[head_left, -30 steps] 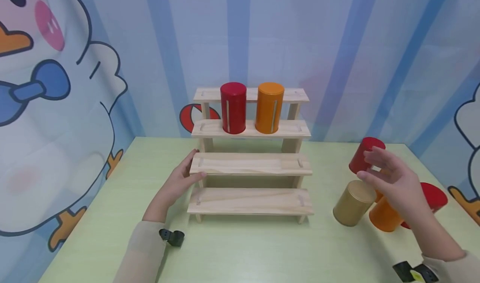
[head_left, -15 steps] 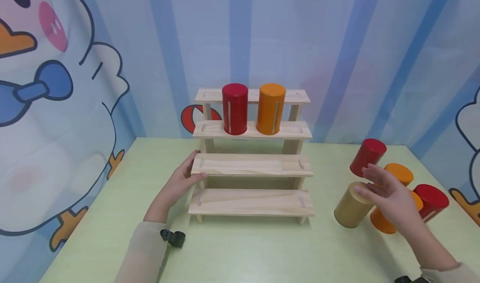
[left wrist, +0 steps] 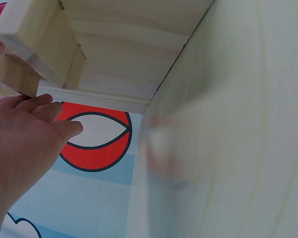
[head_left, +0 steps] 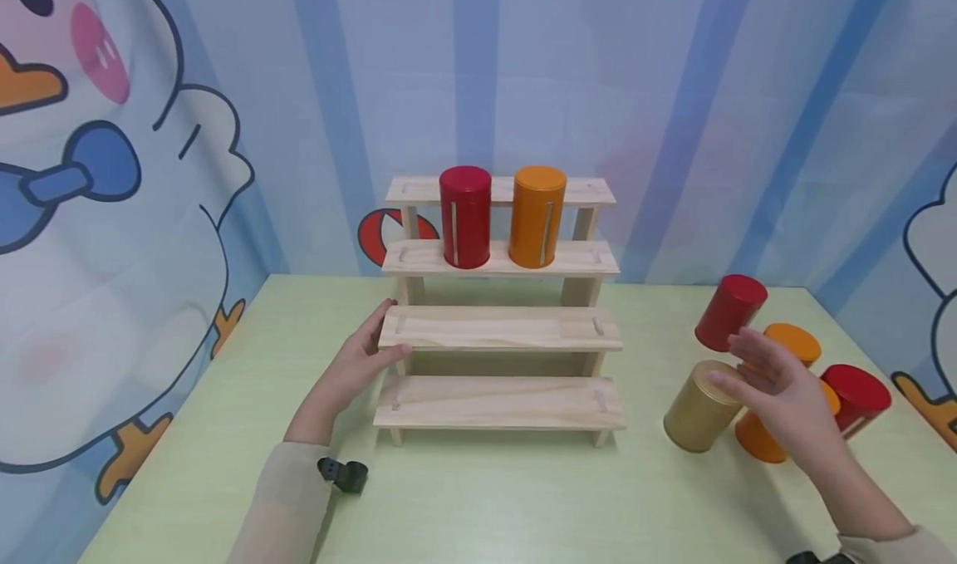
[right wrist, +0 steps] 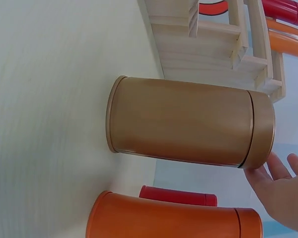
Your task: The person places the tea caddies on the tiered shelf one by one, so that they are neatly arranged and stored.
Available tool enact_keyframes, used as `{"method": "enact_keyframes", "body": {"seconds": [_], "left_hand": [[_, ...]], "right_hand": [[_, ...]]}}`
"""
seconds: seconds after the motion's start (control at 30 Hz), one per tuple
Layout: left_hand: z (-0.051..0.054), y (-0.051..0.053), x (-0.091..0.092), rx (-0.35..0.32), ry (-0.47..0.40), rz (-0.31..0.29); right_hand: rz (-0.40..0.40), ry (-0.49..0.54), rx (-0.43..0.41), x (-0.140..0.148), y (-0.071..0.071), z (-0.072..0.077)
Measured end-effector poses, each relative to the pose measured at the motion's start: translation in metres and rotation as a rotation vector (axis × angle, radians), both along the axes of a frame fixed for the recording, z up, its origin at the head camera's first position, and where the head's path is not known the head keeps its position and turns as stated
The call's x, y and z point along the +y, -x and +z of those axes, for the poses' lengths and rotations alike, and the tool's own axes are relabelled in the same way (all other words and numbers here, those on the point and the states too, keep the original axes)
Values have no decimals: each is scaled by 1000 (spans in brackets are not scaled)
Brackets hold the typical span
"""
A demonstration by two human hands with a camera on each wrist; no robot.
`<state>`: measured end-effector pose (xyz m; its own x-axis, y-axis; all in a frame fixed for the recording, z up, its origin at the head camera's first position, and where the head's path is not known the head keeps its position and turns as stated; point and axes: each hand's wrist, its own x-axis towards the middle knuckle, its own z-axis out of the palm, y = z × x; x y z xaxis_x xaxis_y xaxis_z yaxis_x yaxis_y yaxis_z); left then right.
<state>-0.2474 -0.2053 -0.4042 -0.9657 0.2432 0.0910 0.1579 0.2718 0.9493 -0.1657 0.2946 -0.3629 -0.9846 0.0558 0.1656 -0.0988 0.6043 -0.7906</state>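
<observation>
A stepped wooden shelf (head_left: 501, 328) stands mid-table in the head view. At its left end my left hand (head_left: 351, 371) grips one step's board, thumb in front and fingers behind. On a higher step stand a red canister (head_left: 467, 219) and an orange canister (head_left: 536, 219). To the right, a gold canister (head_left: 697, 414) stands upright on the table. My right hand (head_left: 791, 394) is at its lid, with the thumb against the lid's edge and the fingers loosely extended. In the right wrist view the gold canister (right wrist: 188, 121) shows whole, and those fingers do not wrap round it.
Behind the right hand stand another red canister (head_left: 731, 311), an orange one (head_left: 794, 344), a nearer orange one (head_left: 758, 441) partly hidden by the hand, and a red one (head_left: 858, 398). A printed curtain (head_left: 553, 74) hangs behind the pale green table (head_left: 478, 502).
Over the past second my right hand has come down a little from above the cluster to the gold canister's lid. My left hand has stayed on the shelf.
</observation>
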Motion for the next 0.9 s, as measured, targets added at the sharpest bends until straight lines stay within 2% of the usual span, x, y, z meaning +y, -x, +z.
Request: {"method": "enact_keyframes", "body": {"seconds": [0.53, 0.9], "left_hand": [[1, 0, 0, 6, -2, -3], [1, -1, 0, 2, -4, -6]], "right_hand": [[8, -16, -122, -1, 5, -12], [13, 30, -205, -5, 5, -19]]}}
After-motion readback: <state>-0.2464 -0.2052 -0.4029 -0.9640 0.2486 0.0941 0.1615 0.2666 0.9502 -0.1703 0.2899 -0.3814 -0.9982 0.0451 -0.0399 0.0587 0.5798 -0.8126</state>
